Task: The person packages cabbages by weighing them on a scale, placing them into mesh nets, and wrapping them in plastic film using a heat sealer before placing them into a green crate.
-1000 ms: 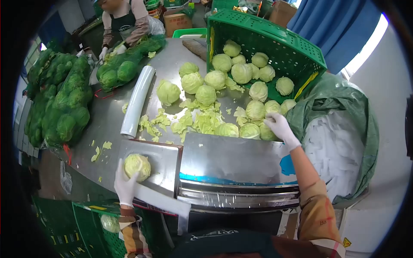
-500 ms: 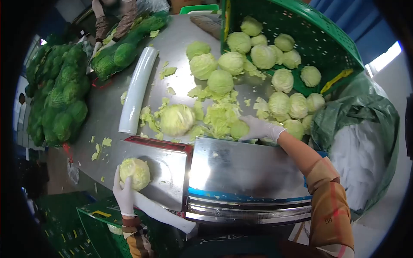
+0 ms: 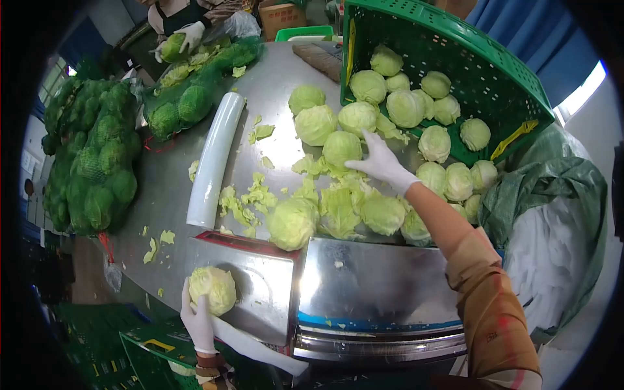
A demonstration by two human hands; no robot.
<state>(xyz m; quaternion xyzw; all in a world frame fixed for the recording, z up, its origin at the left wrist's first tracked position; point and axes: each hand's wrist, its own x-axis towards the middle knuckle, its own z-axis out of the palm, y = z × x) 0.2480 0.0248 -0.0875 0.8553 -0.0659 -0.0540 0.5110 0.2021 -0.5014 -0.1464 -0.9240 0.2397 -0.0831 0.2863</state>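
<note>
My left hand (image 3: 197, 320), in a white glove, has fingers and thumb around the side of a pale green cabbage (image 3: 214, 288) over the steel plate (image 3: 260, 286). A long white strip (image 3: 257, 348) runs from beside this hand along the plate's near edge. My right hand (image 3: 383, 160), also gloved, reaches over the table with fingers spread, its fingertips right at a round cabbage (image 3: 342, 147). Below it lie torn leaves (image 3: 339, 211) and another cabbage (image 3: 382, 213). A larger cabbage (image 3: 292, 223) sits at the plate's back corner.
A tipped green crate (image 3: 448, 39) with several cabbages stands at the back right. A film roll (image 3: 216, 162) lies left of centre, and net sacks of cabbages (image 3: 97, 162) stand farther left. Across the table, a person's gloved hands (image 3: 182, 42) hold a cabbage. A steel-topped machine (image 3: 377, 279) is in front.
My right hand has left the cabbage near the machine's back edge and moved farther up the table, fingers spreading. The large cabbage now sits nearer the plate. My left hand keeps its cabbage.
</note>
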